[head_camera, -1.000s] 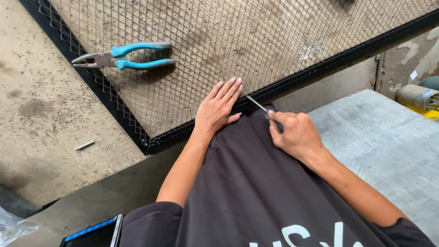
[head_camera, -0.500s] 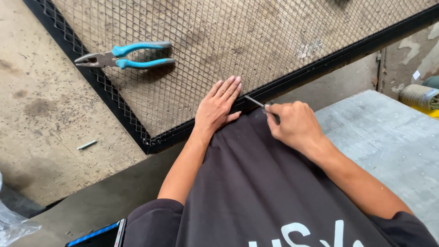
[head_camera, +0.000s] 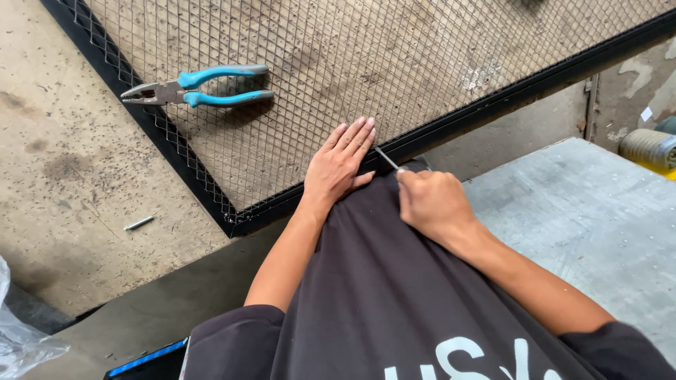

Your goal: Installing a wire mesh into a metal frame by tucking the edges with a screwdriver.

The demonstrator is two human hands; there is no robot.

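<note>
The left hand lies flat, palm down, fingers straight and close together. The right hand is curled in a fist, thumb and forefinger pinched, both forearms bare.

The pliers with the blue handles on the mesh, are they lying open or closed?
Slightly open. The pliers lie flat on the wire mesh panel, untouched, their two blue handles spread apart; the jaw tips look nearly together.

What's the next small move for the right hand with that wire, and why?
Probably push the thin wire on through the mesh by the black frame. The right hand pinches it with its tip at that edge, while the left hand presses the mesh flat.
</note>
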